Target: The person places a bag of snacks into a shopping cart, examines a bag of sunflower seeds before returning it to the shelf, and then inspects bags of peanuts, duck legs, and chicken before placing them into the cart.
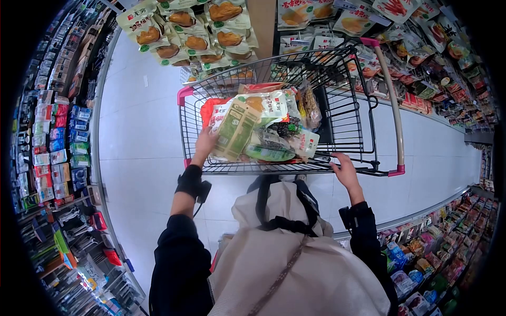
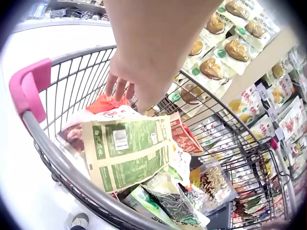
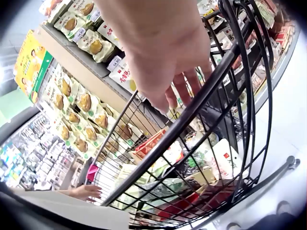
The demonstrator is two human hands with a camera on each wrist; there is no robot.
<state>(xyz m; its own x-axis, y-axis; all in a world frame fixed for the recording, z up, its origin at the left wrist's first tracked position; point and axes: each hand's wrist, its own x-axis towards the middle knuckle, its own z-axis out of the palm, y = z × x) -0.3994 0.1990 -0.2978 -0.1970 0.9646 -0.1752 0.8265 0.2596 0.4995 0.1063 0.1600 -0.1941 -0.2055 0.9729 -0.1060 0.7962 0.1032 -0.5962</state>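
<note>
A wire shopping cart [image 2: 72, 165] with pink corners stands in front of me, partly filled with packaged food. My left hand [image 1: 206, 140] is over its left end, beside a flat green and beige package [image 1: 232, 134] with a barcode label. In the left wrist view its fingers hang loosely above an orange-red bag [image 2: 106, 103]. My right hand [image 1: 345, 169] is at the cart's near side rail, fingers relaxed over the bar and holding nothing from the load. White printed pouches [image 1: 274, 105], a clear bag of dark strips [image 2: 175, 201] and a clear bag of dried food [image 1: 311, 108] lie around the green package.
Pouches picturing brown cooked food [image 1: 229, 38] hang on a display behind the cart. Shelves of packaged goods [image 1: 52, 137] line the left side, with more packets [image 1: 421, 263] at lower right. The cart's handle [image 1: 392, 105] is on the right. Pale tiled floor [image 1: 137, 126] surrounds the cart.
</note>
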